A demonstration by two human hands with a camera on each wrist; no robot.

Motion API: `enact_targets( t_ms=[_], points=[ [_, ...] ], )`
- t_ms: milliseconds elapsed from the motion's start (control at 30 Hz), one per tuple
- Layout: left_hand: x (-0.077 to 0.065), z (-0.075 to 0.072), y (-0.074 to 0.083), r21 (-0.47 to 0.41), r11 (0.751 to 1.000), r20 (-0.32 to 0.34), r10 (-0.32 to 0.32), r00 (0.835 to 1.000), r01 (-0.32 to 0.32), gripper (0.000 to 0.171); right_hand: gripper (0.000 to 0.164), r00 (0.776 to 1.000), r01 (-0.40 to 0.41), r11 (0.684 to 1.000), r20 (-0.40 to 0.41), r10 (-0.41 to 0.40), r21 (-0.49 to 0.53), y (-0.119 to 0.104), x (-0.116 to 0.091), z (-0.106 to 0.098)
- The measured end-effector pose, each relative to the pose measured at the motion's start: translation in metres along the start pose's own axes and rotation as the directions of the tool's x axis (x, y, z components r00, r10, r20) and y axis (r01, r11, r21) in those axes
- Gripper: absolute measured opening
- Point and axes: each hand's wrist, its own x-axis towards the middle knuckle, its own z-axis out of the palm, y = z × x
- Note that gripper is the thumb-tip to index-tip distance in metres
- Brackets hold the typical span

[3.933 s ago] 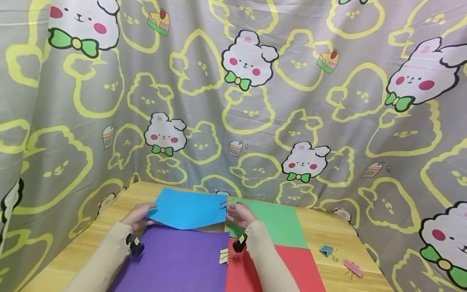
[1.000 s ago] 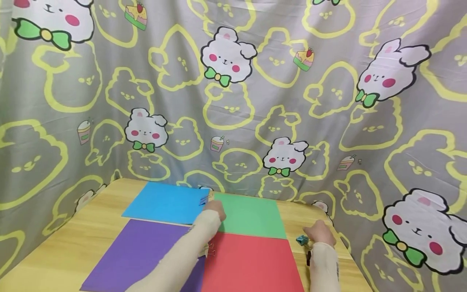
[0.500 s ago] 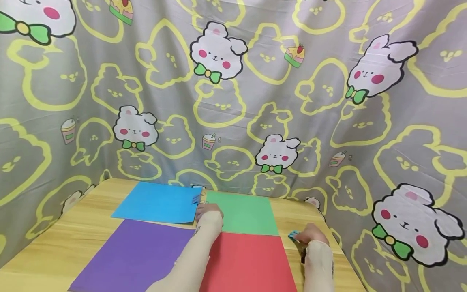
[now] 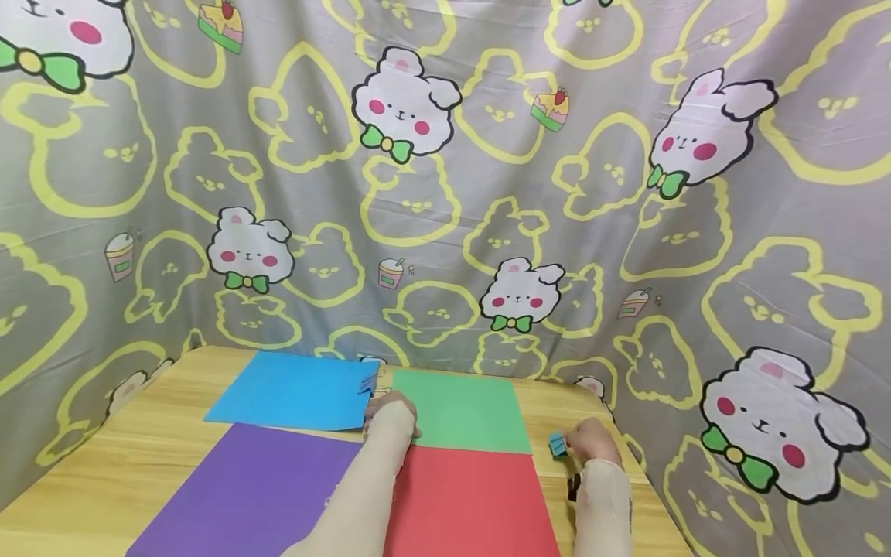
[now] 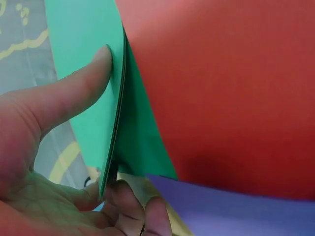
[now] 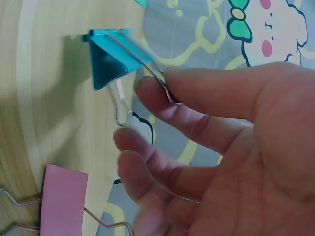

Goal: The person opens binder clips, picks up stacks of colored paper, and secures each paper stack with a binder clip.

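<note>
My left hand is at the left edge of the green paper sheets. In the left wrist view its thumb lies on top of the layered green edge, with curled fingers beneath, so the sheets are pinched and bent up. My right hand pinches one wire handle of a teal binder clip between thumb and forefinger. The clip is held over the wooden table at the right, its other handle hanging free. A blue binder clip grips the right edge of the blue paper.
Purple paper lies front left and red paper front right on the wooden table. A pink binder clip lies near my right hand. A patterned curtain hangs behind the table.
Both hands have left the blue paper seen earliest. The left has come to the green sheets' edge and pinches it; the right has reached the teal clip and picked it up by a handle.
</note>
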Motion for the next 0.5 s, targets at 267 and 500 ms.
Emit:
enact_targets(
  t_ms=[267, 500],
  points=[
    [0.021, 0.009, -0.003, 0.018, 1.000, -0.035, 0.001, 0.999, 0.000, 0.044, 0.048, 0.999, -0.028, 0.993, -0.021, 0.031, 0.110, -0.003, 0.000, 0.000],
    [0.015, 0.004, -0.008, 0.000, 0.998, 0.023, 0.057, 0.998, -0.057, 0.055, 0.036, 0.999, -0.025, 0.990, -0.033, 0.030, 0.137, -0.005, 0.005, 0.001]
  ],
)
